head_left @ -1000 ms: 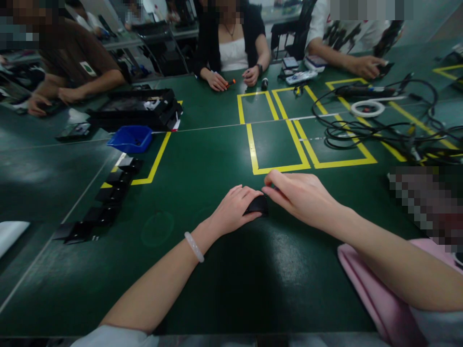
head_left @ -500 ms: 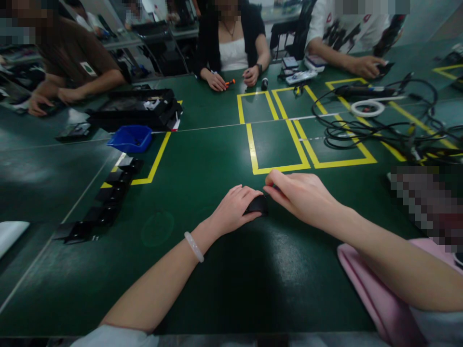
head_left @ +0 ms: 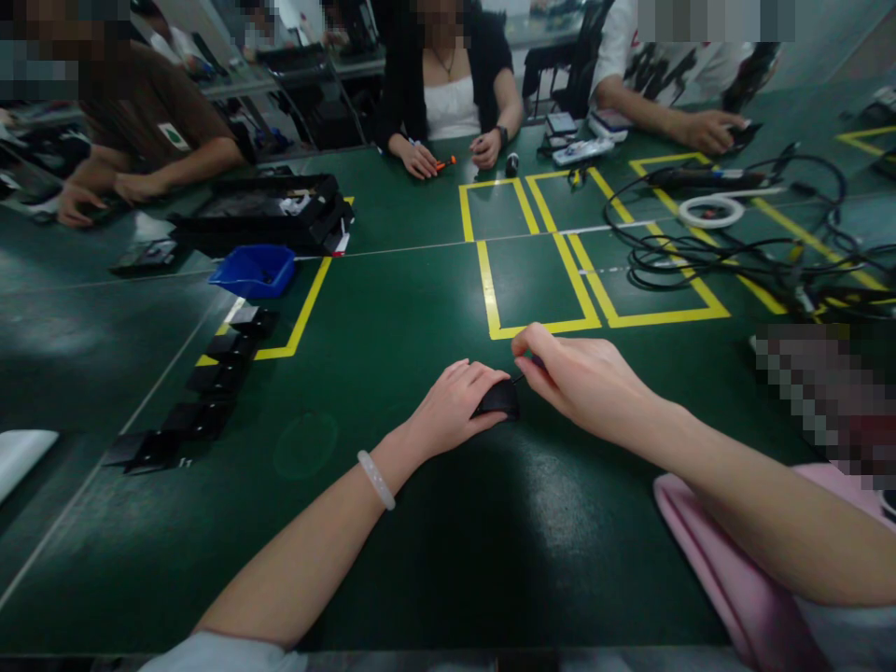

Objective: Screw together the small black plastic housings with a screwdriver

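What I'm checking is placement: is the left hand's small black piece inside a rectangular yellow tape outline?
No, the left hand holds the small black piece outside the yellow tape outlines.

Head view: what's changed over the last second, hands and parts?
Right hand: thumb tip has shifted slightly away from the black part, so more of a thin dark rod shows between them. Nothing visibly taken up or let go. Unchanged: left hand gripping the black part; row of black pieces and blue bin in place.
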Tool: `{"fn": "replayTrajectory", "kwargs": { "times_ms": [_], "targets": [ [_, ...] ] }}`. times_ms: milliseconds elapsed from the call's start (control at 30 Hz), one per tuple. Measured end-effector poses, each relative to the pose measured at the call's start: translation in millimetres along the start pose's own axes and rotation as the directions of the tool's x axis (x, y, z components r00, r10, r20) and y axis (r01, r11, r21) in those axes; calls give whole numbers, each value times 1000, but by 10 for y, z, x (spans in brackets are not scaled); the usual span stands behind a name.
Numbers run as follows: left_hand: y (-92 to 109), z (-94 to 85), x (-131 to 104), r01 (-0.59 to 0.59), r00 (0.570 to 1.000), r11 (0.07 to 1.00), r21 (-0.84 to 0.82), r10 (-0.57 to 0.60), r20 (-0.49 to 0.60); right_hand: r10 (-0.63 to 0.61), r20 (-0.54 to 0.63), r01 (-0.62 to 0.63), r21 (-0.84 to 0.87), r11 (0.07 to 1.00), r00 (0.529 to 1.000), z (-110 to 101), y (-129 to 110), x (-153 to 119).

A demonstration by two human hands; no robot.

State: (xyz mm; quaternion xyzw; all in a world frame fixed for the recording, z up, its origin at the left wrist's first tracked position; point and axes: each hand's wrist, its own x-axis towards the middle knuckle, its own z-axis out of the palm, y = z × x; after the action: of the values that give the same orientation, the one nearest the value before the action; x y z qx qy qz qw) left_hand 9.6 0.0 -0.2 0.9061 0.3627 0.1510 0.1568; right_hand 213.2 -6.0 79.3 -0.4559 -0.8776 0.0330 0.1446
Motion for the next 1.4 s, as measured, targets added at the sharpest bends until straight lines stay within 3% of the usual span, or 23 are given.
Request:
{"fn": "replayTrajectory", "kwargs": {
  "times_ms": [267,533,1167,1400],
  "targets": [
    [-22,33,-1,-6,1000,1000,25,7,-13,-21,50,21,-1,1000,999,-22,-9,-8],
    [-3,2,1,1,1000,1000,4,-1,5,17,-15,-17,20,1000,1000,-3,-1,-6],
    [-17,28,0,-2,1000,1000,22,2,-19,-36,41,34,43,998,998,-42,-20,-3],
    [-6,6,0,-3,1000,1000,8,3,1,23,20,-23,23,999,1000,-13,-18,2]
  ]
}}
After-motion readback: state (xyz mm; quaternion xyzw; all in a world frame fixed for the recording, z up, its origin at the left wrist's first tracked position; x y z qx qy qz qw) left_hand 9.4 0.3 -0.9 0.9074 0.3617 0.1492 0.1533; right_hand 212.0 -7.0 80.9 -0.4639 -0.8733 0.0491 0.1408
